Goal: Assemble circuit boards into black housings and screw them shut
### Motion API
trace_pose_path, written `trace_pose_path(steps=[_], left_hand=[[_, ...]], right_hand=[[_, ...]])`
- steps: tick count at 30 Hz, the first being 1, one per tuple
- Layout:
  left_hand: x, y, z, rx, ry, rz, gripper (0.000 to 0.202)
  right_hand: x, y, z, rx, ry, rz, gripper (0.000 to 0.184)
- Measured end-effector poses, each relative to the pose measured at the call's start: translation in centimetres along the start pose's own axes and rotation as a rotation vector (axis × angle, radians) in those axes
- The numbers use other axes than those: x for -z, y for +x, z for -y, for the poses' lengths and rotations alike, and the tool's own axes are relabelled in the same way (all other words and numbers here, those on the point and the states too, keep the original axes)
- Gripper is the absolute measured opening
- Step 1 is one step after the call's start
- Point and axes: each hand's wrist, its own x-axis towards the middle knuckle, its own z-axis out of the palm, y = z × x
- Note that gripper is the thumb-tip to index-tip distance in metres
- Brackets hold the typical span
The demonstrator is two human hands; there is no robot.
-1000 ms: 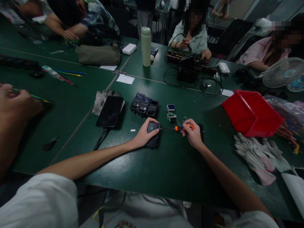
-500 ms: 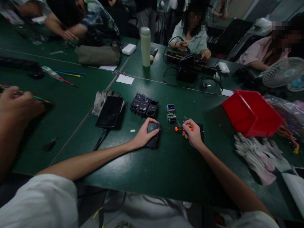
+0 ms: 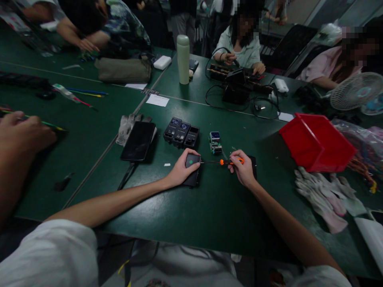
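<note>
My left hand [image 3: 184, 166] is closed around a small black plastic case [image 3: 191, 179] with a green dot on it, held against the table. In my right hand [image 3: 243, 169] is a screwdriver [image 3: 223, 162] with an orange and black handle. Its thin shaft points left, and the tip meets the right side of the case. A dark flat object [image 3: 254, 165] lies partly hidden behind my right hand. Beyond my hands sit several black modules [image 3: 181, 133] side by side, with a small circuit board [image 3: 215, 142] carrying a display to their right.
A black phone [image 3: 138, 141] rests on a grey glove at left. To the right stand a red bin [image 3: 317, 143], work gloves [image 3: 321, 195] and a fan [image 3: 356, 91]. A green bottle [image 3: 183, 59] is farther back. A co-worker's hand [image 3: 24, 131] holds wires at far left.
The fingers of my right hand have shifted slightly on the screwdriver handle. My left hand and the case stay in place.
</note>
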Motion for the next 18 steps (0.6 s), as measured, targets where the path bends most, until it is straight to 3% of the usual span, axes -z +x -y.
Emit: trace_pose_path(steps=[18], left_hand=[[-0.01, -0.03, 0.0, 0.019, -0.004, 0.004, 0.032]], right_hand=[[0.05, -0.04, 0.11, -0.01, -0.089, -0.009, 0.022]])
